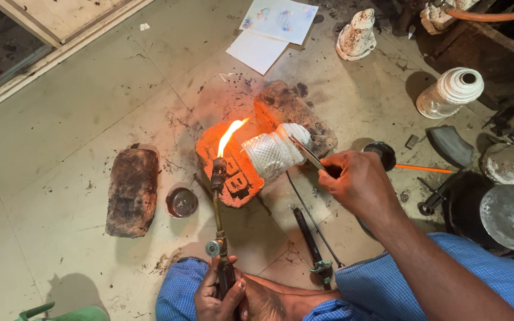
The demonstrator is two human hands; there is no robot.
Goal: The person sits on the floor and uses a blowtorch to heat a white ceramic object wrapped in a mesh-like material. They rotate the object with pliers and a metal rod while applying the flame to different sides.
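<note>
Two hands work at the brick [233,172] — the left hand [221,294] has its fingers wrapped round a torch [218,226], flame over the brick. The right hand [355,181] pinches tweezers [307,153] against the white vessel [275,151] lying on the brick.

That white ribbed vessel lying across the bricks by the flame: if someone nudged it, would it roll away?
The white ribbed vessel lies on its side, and it looks rounded, so it would probably roll. The bricks under it are uneven, which may check it. The tweezers in the right hand touch its end, likely steadying it.

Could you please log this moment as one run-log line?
left hand: holds lit torch | right hand: tweezers on white embossed piece | piece rests on brick | flame near piece
</note>
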